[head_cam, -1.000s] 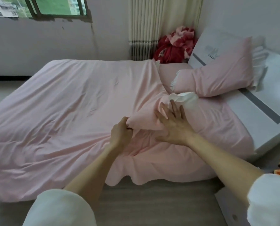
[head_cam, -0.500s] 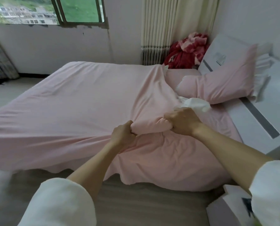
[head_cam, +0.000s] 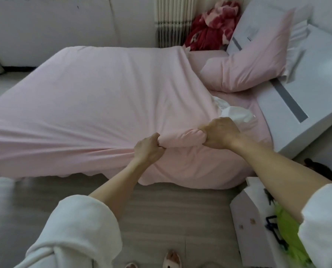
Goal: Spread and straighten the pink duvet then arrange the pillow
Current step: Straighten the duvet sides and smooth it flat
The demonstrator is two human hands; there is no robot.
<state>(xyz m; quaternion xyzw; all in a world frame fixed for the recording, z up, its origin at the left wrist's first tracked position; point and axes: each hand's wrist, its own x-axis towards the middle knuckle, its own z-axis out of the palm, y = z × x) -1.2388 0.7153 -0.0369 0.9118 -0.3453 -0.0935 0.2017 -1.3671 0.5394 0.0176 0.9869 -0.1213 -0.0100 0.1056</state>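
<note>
Both hands, left hand (head_cam: 148,148) and right hand (head_cam: 218,133), clutch the bunched pink duvet (head_cam: 103,97); yanking unevenly could skew it off the bed.

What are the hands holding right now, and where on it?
Both hands grip the pink duvet at its bunched near corner: left hand and right hand at either end of the rolled fold, fingers curled around it.

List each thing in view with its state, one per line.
pink duvet: spread over the bed, near edge bunched
left hand: grips the duvet edge
right hand: grips the duvet edge
pillow: propped against the headboard
red blanket: crumpled in the corner
</note>
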